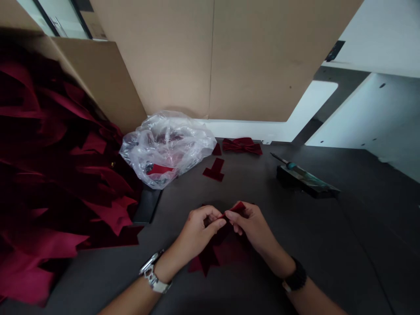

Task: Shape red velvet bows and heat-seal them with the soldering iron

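Note:
My left hand (pixel 205 225) and my right hand (pixel 247 223) meet at the front middle of the table. Both are closed in a pinch on a small strip of dark red velvet ribbon (pixel 241 206), whose end sticks up above my right fingers. Beneath my hands lie wider red ribbon tails (pixel 210 258) with pointed, notched ends; my hands cover much of them, so I cannot tell whether the strip is joined to them. Beyond my fingers a small T-shaped red velvet piece (pixel 215 170) lies flat, and behind it rests a finished-looking red velvet bow (pixel 243 146).
A big heap of red ribbon pieces (pixel 59 175) fills the left side. A clear plastic bag (pixel 170 140) with red pieces inside stands beside it, near a black flat object (pixel 147 205). At right, a soldering iron (pixel 290 165) rests on a dark box (pixel 308 183). Cardboard (pixel 210 57) stands behind.

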